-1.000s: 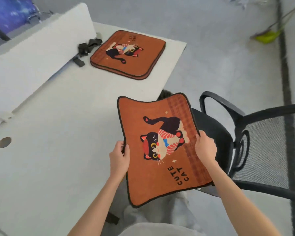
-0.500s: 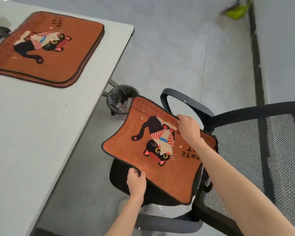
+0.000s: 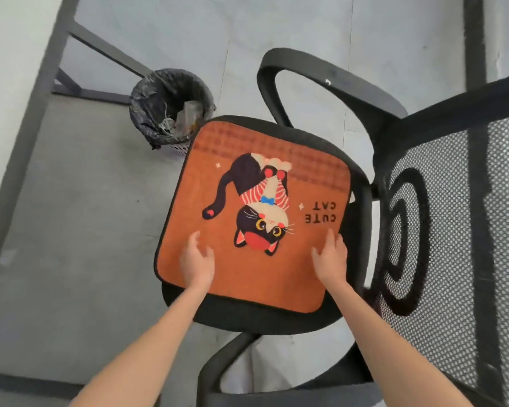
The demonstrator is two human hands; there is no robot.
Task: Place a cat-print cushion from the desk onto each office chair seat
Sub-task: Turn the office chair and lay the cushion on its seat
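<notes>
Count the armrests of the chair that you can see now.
2: one armrest on the far side of the seat, one armrest on the near side.

Head view — looks steeply down, close over chair seat [image 3: 265, 318].

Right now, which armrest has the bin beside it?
The far armrest, arching past the cushion, stands near the bin. The near armrest, by the person's forearms, has none.

The orange cushion [image 3: 256, 218], printed with a black cat and "CUTE CAT", lies flat on the black chair seat [image 3: 265, 318], under both hands, its print upside down to the viewer.
</notes>
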